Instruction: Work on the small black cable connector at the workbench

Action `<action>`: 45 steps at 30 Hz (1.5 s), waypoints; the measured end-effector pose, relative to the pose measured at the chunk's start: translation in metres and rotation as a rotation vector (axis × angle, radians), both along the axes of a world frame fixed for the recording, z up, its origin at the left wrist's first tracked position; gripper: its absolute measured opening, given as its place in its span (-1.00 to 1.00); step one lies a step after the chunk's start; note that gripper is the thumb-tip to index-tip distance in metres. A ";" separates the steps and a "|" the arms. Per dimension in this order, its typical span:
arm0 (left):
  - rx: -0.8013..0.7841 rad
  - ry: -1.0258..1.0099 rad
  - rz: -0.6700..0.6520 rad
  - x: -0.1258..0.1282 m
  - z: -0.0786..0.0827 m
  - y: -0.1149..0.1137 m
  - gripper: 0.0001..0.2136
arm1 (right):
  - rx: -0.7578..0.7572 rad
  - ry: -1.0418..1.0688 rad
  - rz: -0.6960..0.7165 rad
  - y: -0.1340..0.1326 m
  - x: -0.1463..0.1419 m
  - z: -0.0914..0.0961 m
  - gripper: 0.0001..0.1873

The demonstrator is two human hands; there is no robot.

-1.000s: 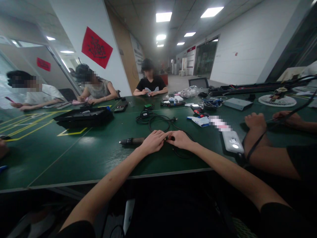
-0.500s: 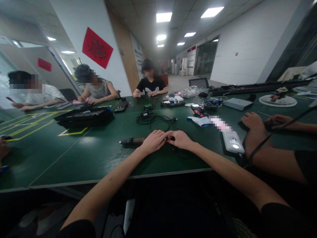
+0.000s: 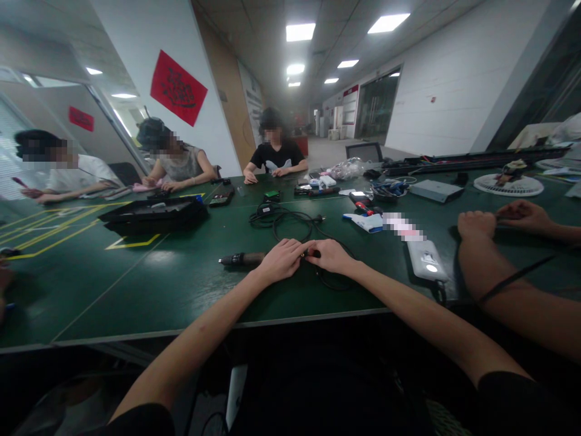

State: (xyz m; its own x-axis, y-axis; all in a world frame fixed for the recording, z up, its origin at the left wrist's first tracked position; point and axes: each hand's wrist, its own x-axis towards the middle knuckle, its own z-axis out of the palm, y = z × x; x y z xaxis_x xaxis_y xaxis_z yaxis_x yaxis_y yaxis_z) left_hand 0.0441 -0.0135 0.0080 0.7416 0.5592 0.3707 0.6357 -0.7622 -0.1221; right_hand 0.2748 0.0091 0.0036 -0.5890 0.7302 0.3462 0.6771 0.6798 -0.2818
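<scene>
A dark rod-shaped tool point(image 3: 240, 260) with a metal tip lies on the green table point(image 3: 181, 284), its tip pointing left. My left hand point(image 3: 282, 260) rests over its right end with fingers curled around it. My right hand point(image 3: 330, 255) meets the left, pinching a small dark piece at the tool's end, where a black cable point(image 3: 295, 225) leads away in loops toward the table's middle. Both hands touch each other at the fingertips.
A co-worker's arms point(image 3: 494, 254) lie on the table at right, beside a grey device point(image 3: 426, 260). A black tray point(image 3: 154, 215) sits at left. Small tools and boxes point(image 3: 367, 212) clutter the far middle. Three people sit at the far side.
My hands and the tool have not moved. The co-worker at right has shifted both arms, and the black strap now hangs lower across the forearm.
</scene>
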 end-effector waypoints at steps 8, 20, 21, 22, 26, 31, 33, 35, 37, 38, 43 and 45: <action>-0.002 -0.018 -0.012 0.000 0.000 0.000 -0.32 | -0.005 0.000 -0.006 -0.002 -0.001 0.002 -0.80; 0.004 0.007 -0.005 -0.001 -0.001 0.001 -0.36 | -0.013 -0.008 -0.012 0.000 -0.001 0.001 -0.80; 0.009 -0.003 0.007 -0.001 -0.001 0.002 -0.37 | -0.015 -0.010 -0.013 0.000 -0.001 0.001 -0.80; 0.015 -0.014 0.019 -0.001 -0.001 0.002 -0.38 | -0.016 -0.010 -0.012 0.000 -0.001 0.001 -0.81; 0.027 -0.019 0.006 -0.001 -0.001 0.001 -0.38 | -0.016 -0.006 -0.009 -0.001 -0.001 0.002 -0.80; 0.014 -0.021 0.005 -0.001 -0.001 0.002 -0.38 | -0.023 -0.002 -0.001 -0.001 -0.001 0.003 -0.80; 0.016 -0.032 0.021 -0.001 -0.001 0.002 -0.38 | -0.026 0.005 0.003 -0.001 0.000 0.002 -0.81; 0.017 -0.025 0.011 -0.001 0.000 0.002 -0.38 | -0.024 0.003 0.000 0.000 -0.001 0.002 -0.80; 0.010 -0.006 -0.013 -0.001 0.000 0.002 -0.37 | -0.021 -0.002 -0.011 -0.001 -0.001 0.002 -0.80; 0.006 -0.002 -0.017 -0.001 0.000 0.002 -0.36 | -0.022 -0.003 -0.013 -0.001 -0.001 0.001 -0.80; 0.014 -0.030 0.033 -0.001 0.000 0.002 -0.35 | -0.025 0.001 0.001 0.000 -0.001 0.001 -0.81; 0.019 -0.013 0.014 -0.001 0.000 0.001 -0.35 | -0.021 0.001 -0.003 0.000 -0.001 0.001 -0.80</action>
State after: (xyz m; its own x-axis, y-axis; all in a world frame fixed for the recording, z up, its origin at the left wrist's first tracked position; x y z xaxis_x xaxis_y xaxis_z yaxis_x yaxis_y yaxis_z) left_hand 0.0430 -0.0128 0.0076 0.7286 0.5624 0.3911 0.6483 -0.7505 -0.1285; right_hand 0.2742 0.0089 0.0044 -0.5869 0.7387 0.3314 0.6786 0.6721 -0.2963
